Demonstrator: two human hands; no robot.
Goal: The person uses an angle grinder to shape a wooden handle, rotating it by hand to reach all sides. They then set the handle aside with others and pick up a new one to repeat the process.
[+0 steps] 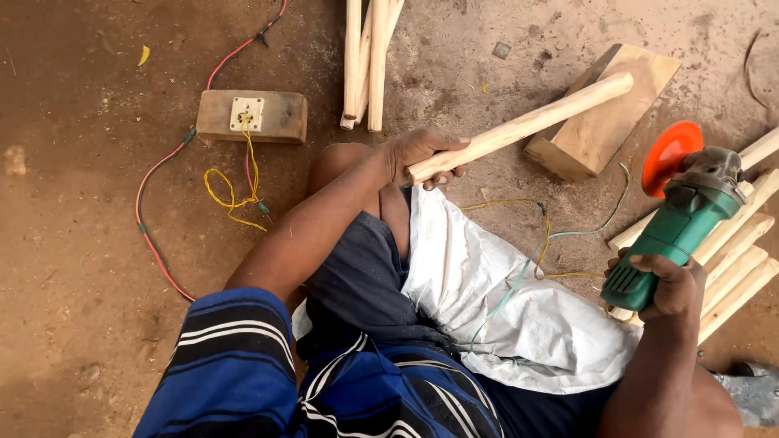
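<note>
Wooden stick in left hand, green grinder in right hand.

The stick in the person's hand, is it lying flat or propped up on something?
Propped up. The left hand grips the stick's near end, and its far end rests on the wooden block.

A single head-worn camera looks steeply down from the person's own viewpoint onto the lap and the dirt floor ahead. It sits close: the striped shirt fills the bottom edge, and both arms reach up into the frame from below. The view faces forward, floor running to the top edge. No second view shares the scene.
</note>
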